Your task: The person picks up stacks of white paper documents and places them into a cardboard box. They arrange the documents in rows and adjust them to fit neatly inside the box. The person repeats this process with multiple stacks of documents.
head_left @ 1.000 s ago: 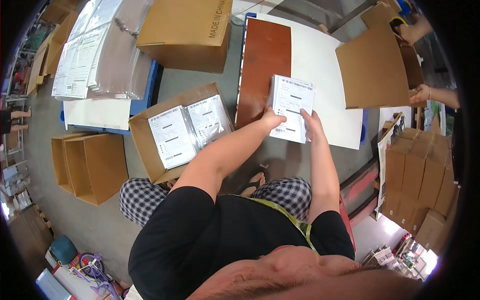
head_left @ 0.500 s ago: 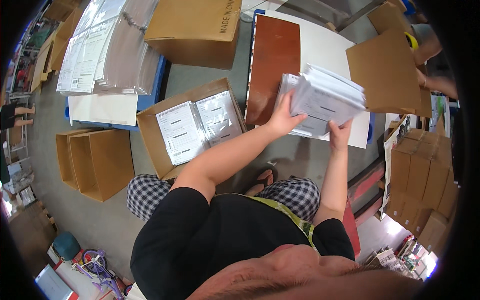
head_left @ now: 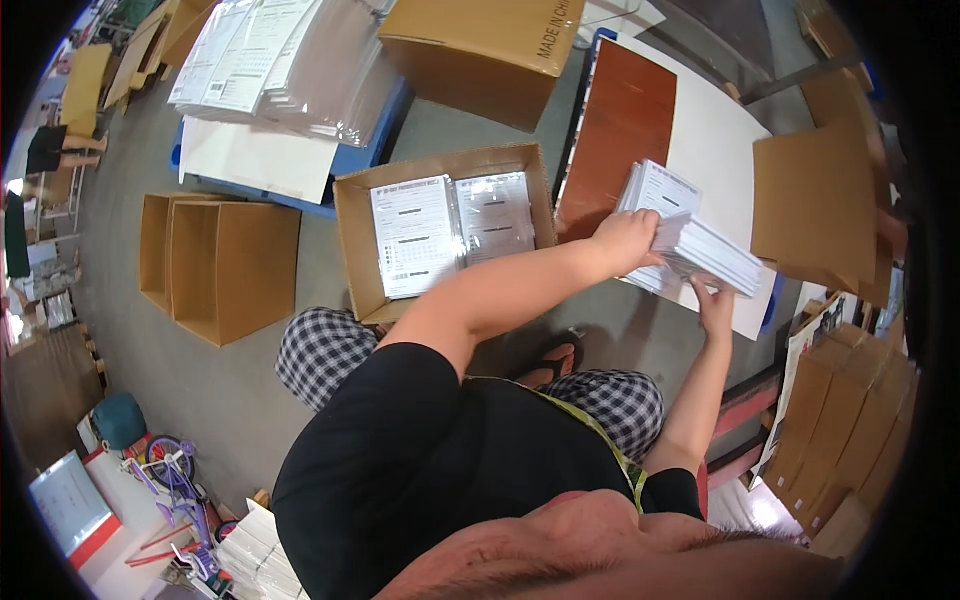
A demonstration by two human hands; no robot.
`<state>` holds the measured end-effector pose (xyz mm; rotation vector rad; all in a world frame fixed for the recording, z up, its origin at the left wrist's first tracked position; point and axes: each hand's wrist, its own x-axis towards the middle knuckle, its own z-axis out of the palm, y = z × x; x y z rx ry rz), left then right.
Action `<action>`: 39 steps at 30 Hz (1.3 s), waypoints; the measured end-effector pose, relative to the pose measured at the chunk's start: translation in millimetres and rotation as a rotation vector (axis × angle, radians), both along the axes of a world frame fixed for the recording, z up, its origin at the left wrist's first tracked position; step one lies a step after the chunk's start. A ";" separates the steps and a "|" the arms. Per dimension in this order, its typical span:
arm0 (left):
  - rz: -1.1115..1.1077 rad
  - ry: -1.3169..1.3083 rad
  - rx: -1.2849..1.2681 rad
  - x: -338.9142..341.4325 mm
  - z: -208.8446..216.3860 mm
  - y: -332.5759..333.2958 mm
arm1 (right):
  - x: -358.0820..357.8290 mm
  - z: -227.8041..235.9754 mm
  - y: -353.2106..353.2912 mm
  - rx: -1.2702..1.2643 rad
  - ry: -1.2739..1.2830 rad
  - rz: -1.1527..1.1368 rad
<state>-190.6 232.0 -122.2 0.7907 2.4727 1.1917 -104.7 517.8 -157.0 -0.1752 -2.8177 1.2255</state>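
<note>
Between my hands is a stack of printed paper packs (head_left: 715, 258) in clear wrap, tilted so that its layered edges show. My left hand (head_left: 630, 243) is closed on the stack's left end. Pressed to the near right side of it is my right hand (head_left: 713, 305), fingers bent around its edge. More of the same packs (head_left: 668, 185) lie under and behind the held stack on a white board (head_left: 708, 110). To the left stands an open cardboard box (head_left: 352, 245) with two piles of printed packs (head_left: 415, 235) side by side in it.
A brown sheet (head_left: 620, 135) covers the white board's left part. A closed carton (head_left: 480, 60) and a tall pile of wrapped packs (head_left: 310, 75) stand at the back. Empty cartons (head_left: 245, 265) sit at left. Another person's arm shows beside a carton (head_left: 815, 205) at right.
The held stack has come down toward the board and tipped, turning its layered edges up. Both hands have moved with it. The whole view has shifted, so surroundings sit farther right.
</note>
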 end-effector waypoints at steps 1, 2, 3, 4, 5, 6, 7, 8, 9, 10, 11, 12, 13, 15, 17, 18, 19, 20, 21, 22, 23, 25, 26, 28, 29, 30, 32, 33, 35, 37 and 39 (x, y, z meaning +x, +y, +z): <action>-0.027 0.107 -0.019 -1.2 20.9 -18.3 | -0.7 10.5 -6.7 0.014 -0.001 0.001; 0.010 0.103 0.034 -1.1 40.6 -39.7 | -6.3 48.3 -32.8 -0.034 0.021 0.022; 0.037 0.097 0.096 1.4 60.4 -60.6 | -6.8 88.1 -58.2 -0.076 0.040 0.031; 0.047 0.089 0.164 5.5 75.4 -78.2 | -10.0 118.8 -81.6 -0.048 0.109 0.089; 0.098 -0.033 0.294 9.4 86.0 -98.5 | -16.3 146.5 -106.6 -0.151 0.009 0.126; 0.157 -0.152 0.412 13.0 94.0 -120.6 | -24.6 160.3 -134.6 -0.156 0.066 0.186; 0.180 -0.332 0.500 16.9 88.7 -142.3 | -33.1 171.1 -161.5 -0.150 0.124 0.243; 0.210 -0.507 0.579 21.3 79.7 -164.9 | -41.0 178.6 -186.6 -0.119 0.016 0.286; 0.284 -0.583 0.635 30.6 79.7 -184.5 | -48.9 184.9 -209.9 -0.082 -0.092 0.324; 0.358 -0.656 0.688 43.1 78.5 -202.5 | -56.3 178.7 -231.6 -0.090 -0.151 0.364; 0.452 -0.737 0.701 57.0 55.4 -222.8 | -66.7 176.6 -253.6 -0.012 -0.320 0.422; 0.530 -0.823 0.720 68.7 25.4 -239.3 | -71.4 151.5 -267.6 0.058 -0.377 0.445; 0.614 -0.917 0.712 80.7 8.5 -253.3 | -79.0 132.9 -284.0 0.180 -0.532 0.506; 0.741 -1.082 0.694 82.9 -5.7 -269.0 | -77.5 92.7 -304.8 0.081 -0.632 0.573; 0.838 -1.235 0.673 79.4 -13.3 -276.2 | -74.1 83.9 -305.0 0.200 -0.555 0.578; 0.845 -1.226 0.662 79.6 -24.6 -279.7 | -71.9 90.1 -299.7 0.181 -0.478 0.586; 0.850 -1.218 0.652 76.8 -41.0 -282.9 | -73.2 101.3 -291.1 0.106 -0.449 0.525; 0.857 -1.207 0.643 73.6 -57.3 -285.4 | -75.4 112.4 -281.4 0.031 -0.418 0.466; 0.823 -1.205 0.569 68.8 -69.6 -285.4 | -75.9 110.5 -268.0 -0.096 -0.353 0.433; 0.837 -1.166 0.526 66.4 -82.1 -280.9 | -75.5 112.4 -256.6 -0.203 -0.399 0.368; 0.848 -1.128 0.481 64.6 -90.8 -268.6 | -74.2 113.9 -245.7 -0.312 -0.444 0.300; 0.937 -1.128 0.454 60.3 -105.3 -247.2 | -73.1 100.6 -226.2 -0.500 -0.505 0.223; 0.955 -1.130 0.463 56.0 -108.5 -239.9 | -70.5 90.1 -217.0 -0.539 -0.494 0.193; 1.010 -1.133 0.484 52.9 -112.4 -230.9 | -67.0 76.8 -204.8 -0.618 -0.479 0.150; 1.013 -1.117 0.423 52.1 -115.0 -228.7 | -67.6 73.7 -201.9 -0.613 -0.469 0.147; 1.016 -1.102 0.362 51.2 -119.7 -224.8 | -69.4 70.5 -199.4 -0.608 -0.460 0.144; 1.015 -1.067 0.244 49.0 -124.1 -216.1 | -72.1 60.2 -194.6 -0.581 -0.436 0.162; 0.918 -0.979 0.105 49.7 -123.0 -213.6 | -72.2 49.8 -193.4 -0.559 -0.421 0.181; 1.036 -1.051 0.178 46.5 -121.6 -207.5 | -72.5 42.6 -197.2 -0.516 -0.385 0.243; 1.109 -1.058 0.218 43.8 -125.6 -202.4 | -74.1 49.0 -201.9 -0.555 -0.451 0.268; 1.134 -1.007 0.222 45.3 -141.8 -201.3 | -74.1 46.2 -203.8 -0.584 -0.484 0.268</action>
